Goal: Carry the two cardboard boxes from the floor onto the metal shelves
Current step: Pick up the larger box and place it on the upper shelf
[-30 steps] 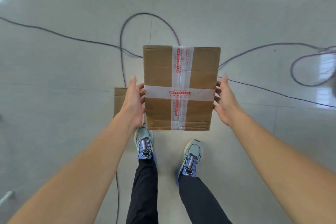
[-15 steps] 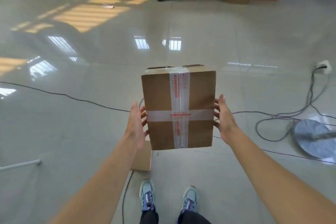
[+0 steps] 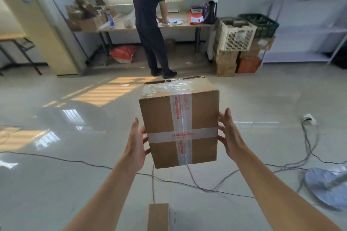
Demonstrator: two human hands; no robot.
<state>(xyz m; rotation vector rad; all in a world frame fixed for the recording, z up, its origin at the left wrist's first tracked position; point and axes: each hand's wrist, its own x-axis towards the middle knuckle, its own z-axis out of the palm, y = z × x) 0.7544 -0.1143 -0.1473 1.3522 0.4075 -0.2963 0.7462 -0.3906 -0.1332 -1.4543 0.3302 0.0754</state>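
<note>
I hold a taped brown cardboard box (image 3: pixel 161 118) in front of me, well above the floor. My left hand (image 3: pixel 136 141) presses its left side and my right hand (image 3: pixel 230 135) presses its right side. White tape with red print crosses its near face, and clear wrap covers its top. A second, smaller cardboard box (image 3: pixel 157 216) lies on the floor at the bottom edge, between my forearms. Pale metal shelves (image 3: pixel 308 30) stand against the wall at the far right.
Thin cables (image 3: pixel 197 184) snake over the glossy floor ahead. A round fan base (image 3: pixel 326 189) sits low at the right. A person (image 3: pixel 150 24) stands at a cluttered table (image 3: pixel 180 25) straight ahead. Stacked boxes and a white crate (image 3: pixel 235 37) stand left of the shelves.
The box has risen from near floor level to chest height between my hands. My view has lifted from the floor and my feet to the room ahead.
</note>
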